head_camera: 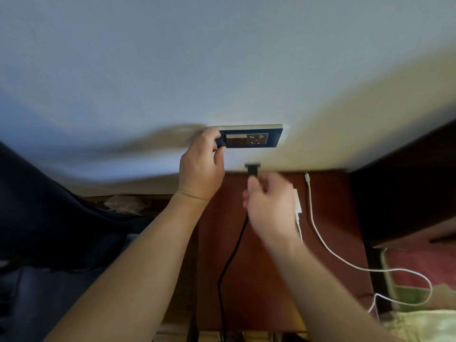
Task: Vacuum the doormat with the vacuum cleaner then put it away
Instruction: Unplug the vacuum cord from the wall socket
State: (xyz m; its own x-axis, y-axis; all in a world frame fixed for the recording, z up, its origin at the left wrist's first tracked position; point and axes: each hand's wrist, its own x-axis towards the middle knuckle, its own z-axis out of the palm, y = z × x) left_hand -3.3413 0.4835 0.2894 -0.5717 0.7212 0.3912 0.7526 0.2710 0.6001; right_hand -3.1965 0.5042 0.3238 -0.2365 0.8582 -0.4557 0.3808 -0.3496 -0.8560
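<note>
Your right hand (269, 203) pinches the vacuum's black plastic plug (252, 170) right at the white wall, just under the dark blue rectangular socket plate (256, 139). The plug's thin black cord (232, 255) hangs down past the reddish-brown wooden bedside top (333, 218). The cleaner itself and the doormat are out of view. Move the plug straight along its pins, gripping its body, not the cord. Your left hand (199, 169) grips the plate's left end, a good brace. A white charger cable (320, 233) lies just beside your right wrist, so draw your hand back toward yourself, where there is open room.
</note>
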